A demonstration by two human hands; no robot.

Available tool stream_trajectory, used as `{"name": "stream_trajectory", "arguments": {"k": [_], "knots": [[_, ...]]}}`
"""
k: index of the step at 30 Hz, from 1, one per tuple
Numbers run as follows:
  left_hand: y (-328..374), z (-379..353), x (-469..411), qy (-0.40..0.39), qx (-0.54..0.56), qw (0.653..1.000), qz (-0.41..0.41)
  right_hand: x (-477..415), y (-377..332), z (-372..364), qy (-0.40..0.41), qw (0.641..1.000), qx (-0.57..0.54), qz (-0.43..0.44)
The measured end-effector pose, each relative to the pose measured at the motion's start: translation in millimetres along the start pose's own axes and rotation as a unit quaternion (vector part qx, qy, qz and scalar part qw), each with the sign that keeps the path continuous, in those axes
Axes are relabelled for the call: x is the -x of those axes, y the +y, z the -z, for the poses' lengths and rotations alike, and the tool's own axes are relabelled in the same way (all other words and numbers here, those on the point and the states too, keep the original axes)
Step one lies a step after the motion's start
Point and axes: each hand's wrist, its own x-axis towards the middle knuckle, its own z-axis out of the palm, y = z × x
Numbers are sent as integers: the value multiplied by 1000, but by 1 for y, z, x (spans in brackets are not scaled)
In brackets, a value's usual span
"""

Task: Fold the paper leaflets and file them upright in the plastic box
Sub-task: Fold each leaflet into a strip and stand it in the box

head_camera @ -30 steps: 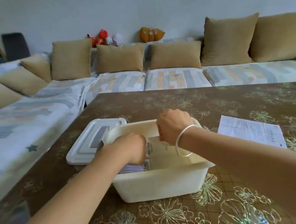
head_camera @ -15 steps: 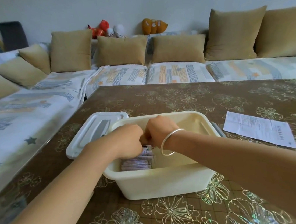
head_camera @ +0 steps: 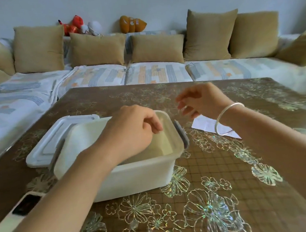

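A cream rectangular plastic box [head_camera: 136, 176] stands open on a brown surface [head_camera: 219, 165] printed with shimmering flower outlines. A grey latch [head_camera: 181, 132] hangs at the box's right end. Its white plastic lid [head_camera: 43, 144] lies flat just beside its left end, touching it. Inside the box, a pale folded paper leaflet [head_camera: 164, 143] stands upright near the right wall. The rest of the inside is hidden by the person's arm. The left hand [head_camera: 131, 129] hovers over the box with its fingers curled downward, the fingertips [head_camera: 157, 128] right at the top edge of that leaflet. Motion blur makes it impossible to tell whether they pinch it or merely touch it. The right hand [head_camera: 203, 99] is raised above the surface beyond the box's far right corner, its fingers loose and apart, holding nothing. A thin silver bangle [head_camera: 228, 117] circles its wrist. Under that wrist an unfolded white printed paper sheet [head_camera: 205, 124] lies flat on the surface, apart from the box. A phone in a white case [head_camera: 25, 204] lies near the lower left edge, partly covered by the left forearm. Beyond the surface, tan cushions [head_camera: 38, 48] line a sofa with a striped cover [head_camera: 95, 78].
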Motion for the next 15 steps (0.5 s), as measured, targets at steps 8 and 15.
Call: {"name": "stream_trajectory", "arguments": {"k": [8,15], "knots": [[84,-108,11,24,96,988,-119,13,185,46,-68,883,437,-157],[34,-187,21,-33,31,999,1,26,205,58,-97,855,495,-120]]}}
